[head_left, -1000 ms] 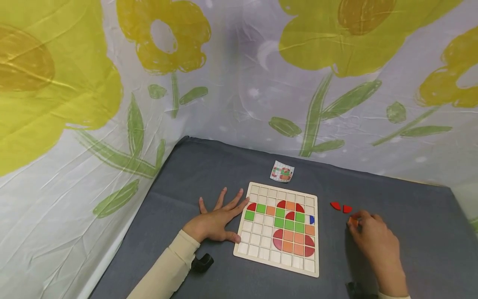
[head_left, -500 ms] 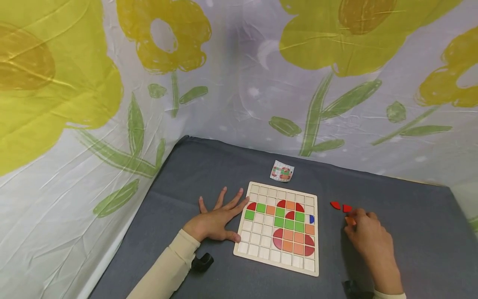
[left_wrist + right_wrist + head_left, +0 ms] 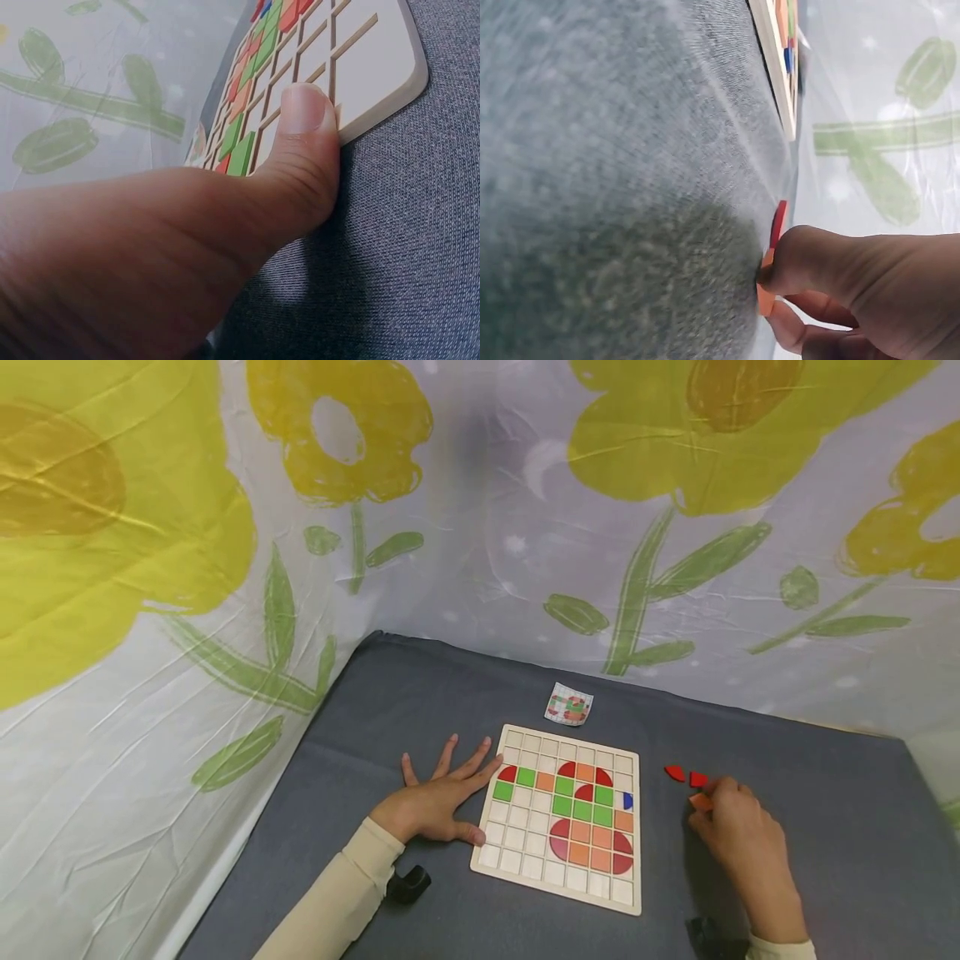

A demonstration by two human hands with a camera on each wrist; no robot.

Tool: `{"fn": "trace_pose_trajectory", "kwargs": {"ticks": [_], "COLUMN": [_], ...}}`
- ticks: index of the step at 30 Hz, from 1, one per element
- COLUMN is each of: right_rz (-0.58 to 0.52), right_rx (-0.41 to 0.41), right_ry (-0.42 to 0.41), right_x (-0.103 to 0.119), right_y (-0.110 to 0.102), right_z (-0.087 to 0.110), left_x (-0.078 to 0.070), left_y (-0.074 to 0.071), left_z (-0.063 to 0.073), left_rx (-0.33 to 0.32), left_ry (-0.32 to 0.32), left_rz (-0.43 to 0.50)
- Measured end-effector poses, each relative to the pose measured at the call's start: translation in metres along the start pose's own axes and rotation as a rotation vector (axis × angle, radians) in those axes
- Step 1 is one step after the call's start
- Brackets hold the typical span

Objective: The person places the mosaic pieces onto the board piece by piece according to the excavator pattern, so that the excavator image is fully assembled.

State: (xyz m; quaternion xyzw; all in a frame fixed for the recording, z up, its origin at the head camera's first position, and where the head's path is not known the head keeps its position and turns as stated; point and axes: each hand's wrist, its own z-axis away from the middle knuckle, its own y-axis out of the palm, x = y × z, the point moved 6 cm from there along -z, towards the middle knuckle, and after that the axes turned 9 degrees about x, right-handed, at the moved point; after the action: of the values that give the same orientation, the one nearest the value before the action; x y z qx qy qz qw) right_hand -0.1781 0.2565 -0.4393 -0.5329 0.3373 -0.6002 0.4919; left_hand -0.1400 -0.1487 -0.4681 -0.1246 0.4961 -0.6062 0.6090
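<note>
A square wooden grid board point(image 3: 555, 882) lies on the dark cloth, its cells partly filled with green, orange, red and blue flat tiles. My left hand point(image 3: 435, 808) is spread at its left edge, with the thumb point(image 3: 307, 124) resting on the rim. To the right of the board, my right hand point(image 3: 742, 831) pinches a small orange tile point(image 3: 701, 802) between thumb and fingers, low over the cloth. The right wrist view shows this orange tile point(image 3: 766, 296) at the fingertips. Just beyond it lie two red quarter-round tiles, one red tile point(image 3: 698, 779) close to the fingers and another red tile point(image 3: 675, 772) farther left.
A small printed card point(image 3: 568, 705) with a coloured grid pattern lies behind the board. Dark cloth point(image 3: 450, 693) covers the table. A flower-printed curtain point(image 3: 480, 527) rises along the back and left. Black wrist mounts point(image 3: 408, 885) sit by both forearms.
My right hand has shifted slightly left, bringing the orange tile closer to the red ones. The left hand keeps its place on the board, and the head view has moved a little.
</note>
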Motion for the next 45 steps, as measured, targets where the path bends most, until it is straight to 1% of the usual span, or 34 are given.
{"fn": "trace_pose_trajectory", "kwargs": {"ticks": [5,9,16,19,22,25,26,30,32,37,41,45], "right_rz": [0.013,0.021,0.022,0.009,0.010,0.040,0.047,0.084,0.101,0.150,0.203,0.250], "right_rx": [-0.011,-0.035,-0.056,-0.080,-0.119,-0.147,-0.144,-0.090,-0.066,-0.052,-0.039,-0.049], "right_ry": [-0.024,-0.084,-0.205,-0.274,-0.370,-0.446,-0.467,-0.506,-0.533,-0.593,-0.606,-0.608], "right_x": [0.010,0.031,0.089,0.116,0.145,0.172,0.180,0.207,0.218,0.237,0.245,0.250], "right_y": [-0.003,-0.006,-0.003,0.001,0.007,0.017,0.020,0.038,0.046,0.063,0.074,0.080], "right_z": [-0.001,-0.001,0.005,0.008,0.011,0.015,0.017,0.021,0.023,0.026,0.026,0.025], "left_x": [0.000,-0.001,-0.001,0.000,0.001,0.002,0.002,0.002,0.001,0.001,0.001,0.001], "left_y": [0.000,0.000,-0.001,0.000,0.000,0.000,0.000,0.000,0.000,0.000,0.000,0.000], "left_z": [-0.001,-0.002,-0.003,-0.003,-0.004,-0.004,-0.004,-0.004,-0.004,-0.003,-0.002,-0.001], "left_rx": [-0.005,-0.005,-0.010,-0.007,-0.007,-0.005,-0.005,-0.004,-0.005,-0.004,-0.005,-0.008], "left_ry": [0.003,-0.003,-0.007,-0.010,-0.010,-0.011,-0.011,-0.017,-0.020,-0.027,-0.018,-0.005], "left_rz": [-0.005,-0.010,-0.027,-0.030,-0.027,-0.025,-0.025,-0.029,-0.030,-0.032,-0.028,-0.020]}}
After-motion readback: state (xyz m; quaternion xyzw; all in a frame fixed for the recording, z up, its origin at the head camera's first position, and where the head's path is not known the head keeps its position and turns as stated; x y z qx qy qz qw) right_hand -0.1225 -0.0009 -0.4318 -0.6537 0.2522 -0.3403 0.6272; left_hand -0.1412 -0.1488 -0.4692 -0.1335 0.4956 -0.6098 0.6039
